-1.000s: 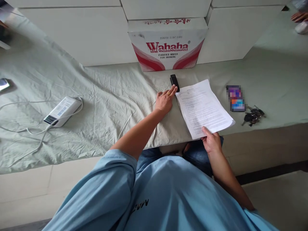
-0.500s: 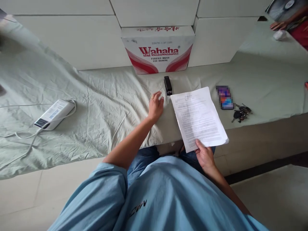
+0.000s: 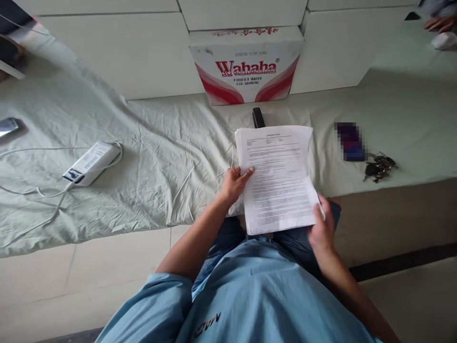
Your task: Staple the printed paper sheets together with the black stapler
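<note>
A stack of printed paper sheets (image 3: 276, 186) is held over the table's front edge, its text side up. On its left edge my left hand (image 3: 236, 183) grips with the thumb on top and the fingers underneath. My right hand (image 3: 322, 224) pinches the lower right corner, thumb over the page. Just beyond the top edge of the sheets lies a black stapler (image 3: 257, 116), its near end hidden by the paper.
A white and red Wahaha water carton (image 3: 250, 71) stands at the back against white panels. To the right lie a phone (image 3: 352, 142) and a bunch of keys (image 3: 380, 167). A white power strip (image 3: 93, 163) with cables is at left. Another person's hand (image 3: 441, 24) shows far right.
My left hand has come down from beside the stapler and taken hold of the sheets' left edge. The stack has turned straighter and shifted left, now partly covering the stapler.
</note>
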### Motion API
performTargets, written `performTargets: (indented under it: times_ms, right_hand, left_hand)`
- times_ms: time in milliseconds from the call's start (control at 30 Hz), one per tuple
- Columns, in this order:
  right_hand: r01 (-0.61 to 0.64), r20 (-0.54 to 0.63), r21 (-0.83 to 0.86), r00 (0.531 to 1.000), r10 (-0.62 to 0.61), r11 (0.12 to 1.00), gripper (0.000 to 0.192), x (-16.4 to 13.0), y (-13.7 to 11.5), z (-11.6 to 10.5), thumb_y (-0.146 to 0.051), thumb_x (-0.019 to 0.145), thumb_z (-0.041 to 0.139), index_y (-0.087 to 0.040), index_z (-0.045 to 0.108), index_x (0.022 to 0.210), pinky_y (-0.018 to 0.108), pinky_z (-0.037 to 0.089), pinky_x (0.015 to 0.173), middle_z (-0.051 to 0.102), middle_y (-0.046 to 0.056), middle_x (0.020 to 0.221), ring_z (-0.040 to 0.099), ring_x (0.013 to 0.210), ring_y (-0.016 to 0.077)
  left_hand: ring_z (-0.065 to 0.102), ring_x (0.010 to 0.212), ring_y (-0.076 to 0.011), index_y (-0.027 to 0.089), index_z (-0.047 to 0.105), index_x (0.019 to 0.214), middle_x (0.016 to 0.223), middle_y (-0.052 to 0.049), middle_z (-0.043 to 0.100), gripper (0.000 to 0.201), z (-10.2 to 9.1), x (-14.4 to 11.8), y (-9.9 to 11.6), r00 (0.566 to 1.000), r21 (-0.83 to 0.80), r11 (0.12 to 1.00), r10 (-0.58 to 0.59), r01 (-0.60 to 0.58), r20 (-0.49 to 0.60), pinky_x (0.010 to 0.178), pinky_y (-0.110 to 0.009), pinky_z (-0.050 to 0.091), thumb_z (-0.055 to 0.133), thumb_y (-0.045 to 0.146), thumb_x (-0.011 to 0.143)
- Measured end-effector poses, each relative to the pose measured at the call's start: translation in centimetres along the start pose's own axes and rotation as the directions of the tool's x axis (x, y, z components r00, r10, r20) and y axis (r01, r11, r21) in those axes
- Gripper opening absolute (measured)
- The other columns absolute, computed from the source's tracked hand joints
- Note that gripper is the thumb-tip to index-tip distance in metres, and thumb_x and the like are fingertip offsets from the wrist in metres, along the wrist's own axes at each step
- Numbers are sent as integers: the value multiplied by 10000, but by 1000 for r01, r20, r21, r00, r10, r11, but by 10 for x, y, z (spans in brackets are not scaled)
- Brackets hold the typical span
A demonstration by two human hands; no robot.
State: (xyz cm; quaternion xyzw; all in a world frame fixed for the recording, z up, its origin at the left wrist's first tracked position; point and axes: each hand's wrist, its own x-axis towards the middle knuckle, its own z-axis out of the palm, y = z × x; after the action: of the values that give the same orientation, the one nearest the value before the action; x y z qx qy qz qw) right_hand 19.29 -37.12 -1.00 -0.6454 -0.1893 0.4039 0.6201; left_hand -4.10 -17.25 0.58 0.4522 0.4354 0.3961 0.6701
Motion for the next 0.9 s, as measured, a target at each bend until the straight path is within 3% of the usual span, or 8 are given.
performTargets:
  times_ms: [67, 133, 267, 367, 467, 600, 733, 900]
  right_hand:
    - [217, -130, 3, 968, -214, 976, 613, 27, -21, -9, -749, 942, 822, -340, 724, 1387, 483, 640, 1160, 803, 104, 1442, 736, 1400, 312]
    - [322, -78, -51, 942, -326, 945, 741, 57, -42, -9, -771, 864, 900, -325, 714, 1426, 485, 627, 1182, 772, 115, 1505, 715, 1438, 316]
    - [289, 168, -34, 945, -279, 957, 934, 108, -67, 23, -861, 660, 1001, -324, 778, 1391, 499, 597, 1235, 808, 112, 1474, 689, 1514, 372]
    - [242, 245, 23, 939, -240, 970, 862, 129, -64, 53, -826, 564, 1062, -304, 847, 1215, 486, 624, 1186, 878, 94, 1310, 757, 1408, 387]
    - [248, 175, -36, 955, -238, 968, 647, 140, -49, 67, -675, 577, 1118, -285, 873, 1031, 448, 659, 1061, 900, 34, 1032, 829, 1149, 336]
    - [317, 122, -83, 944, -306, 945, 490, 146, -34, 60, -619, 676, 1089, -269, 893, 956, 378, 640, 911, 886, 5, 959, 801, 924, 255]
    - [358, 169, -80, 925, -341, 930, 499, 154, -30, 53, -665, 691, 1065, -257, 877, 908, 340, 603, 760, 838, -6, 864, 734, 785, 210]
    - [421, 136, -86, 903, -408, 903, 537, 162, -31, 54, -711, 731, 1038, -243, 795, 833, 276, 492, 604, 690, -35, 720, 582, 645, 139]
  left_hand:
    - [838, 832, -285, 191, 869, 892, 902, -83, 881, 659, -10, -1, -3, 1000, -14, 1000, -17, 17, -16, 810, -428, 701, 1049, 781, 660]
    - [791, 736, -240, 200, 838, 797, 824, -55, 850, 627, -15, -1, -8, 999, -33, 999, -35, 34, -22, 702, -380, 656, 1081, 747, 610]
    - [798, 777, -247, 220, 845, 823, 853, -49, 853, 574, -15, 2, -11, 999, -82, 996, -22, 19, -33, 746, -395, 661, 1093, 693, 613]
    - [843, 922, -306, 232, 869, 925, 978, -77, 888, 561, -12, 2, -8, 999, -130, 991, -31, 25, -42, 884, -465, 698, 1089, 664, 642]
    - [860, 1063, -351, 231, 864, 1028, 1099, -96, 903, 558, -13, 0, -5, 999, -181, 982, -52, 51, 0, 1003, -512, 696, 1087, 608, 682]
    - [850, 1222, -377, 258, 828, 1194, 1236, -84, 897, 570, -17, 4, -4, 993, -346, 931, -91, 113, 79, 1069, -522, 688, 1033, 590, 779]
    - [828, 1300, -438, 187, 841, 1154, 1138, -146, 905, 611, -22, 10, -13, 952, -434, 853, -207, 289, 226, 1157, -569, 661, 990, 682, 827]
    - [772, 1422, -471, 173, 859, 1237, 1188, -166, 907, 594, -26, 13, -19, 929, -508, 793, -190, 337, 318, 1250, -603, 603, 898, 686, 939]
